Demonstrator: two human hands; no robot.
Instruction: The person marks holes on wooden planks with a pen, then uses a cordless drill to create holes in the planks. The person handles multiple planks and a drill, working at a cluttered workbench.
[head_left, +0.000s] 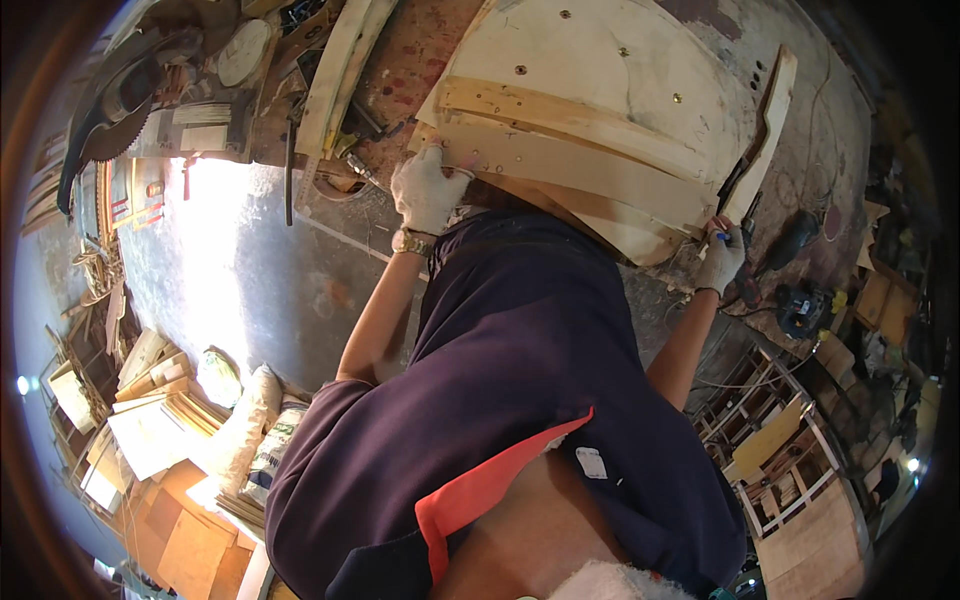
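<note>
The tan strip of wood [600, 180] lay across the near part of a pale board [580, 60] on the workbench [405, 65], ahead of the person's body, and its long axis ran from the left side down toward the right, so that each end had a hand near it. The gloved left hand [430, 190] was the nearer to the upper left end, its fingers at the wood's edge and its thumb set apart to the right; whether it gripped or only rested there, I could not tell. The gloved right hand [720, 258] was by the lower right end, fingers curled near a small blue object [722, 237], their hold too small to make out. Just beyond that hand, a curved wooden piece [768, 140] ran up and away along the board's right side, crosswise to the strip.
</note>
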